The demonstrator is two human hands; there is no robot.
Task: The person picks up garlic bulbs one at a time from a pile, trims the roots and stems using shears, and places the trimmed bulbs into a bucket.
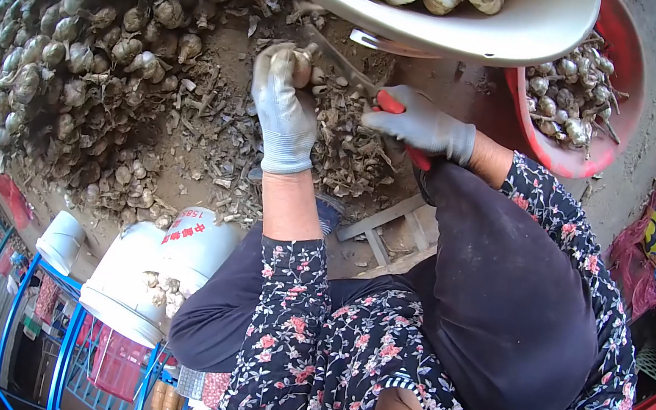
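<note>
My left hand (pixel 281 112), in a grey-white glove, is closed around a garlic bulb (pixel 303 69) above the peelings. On the right, my gloved right hand (pixel 422 124) grips the red handle (pixel 390 103) of a curved knife. The knife's blade (pixel 338 59) reaches left toward the bulb; whether it touches is too small to tell. Beneath both hands lie dry skins and stem scraps (pixel 354 149). A large heap of garlic (pixel 113 42) spreads over the ground at the left.
A cream basin (pixel 457 41) with garlic bulbs stands just beyond my hands. Right of it is a red basin (pixel 614 130) with more garlic. White buckets (pixel 126 259) stand at the lower left near blue metal frames (pixel 66 344). A wooden stool (pixel 392 232) shows between my legs.
</note>
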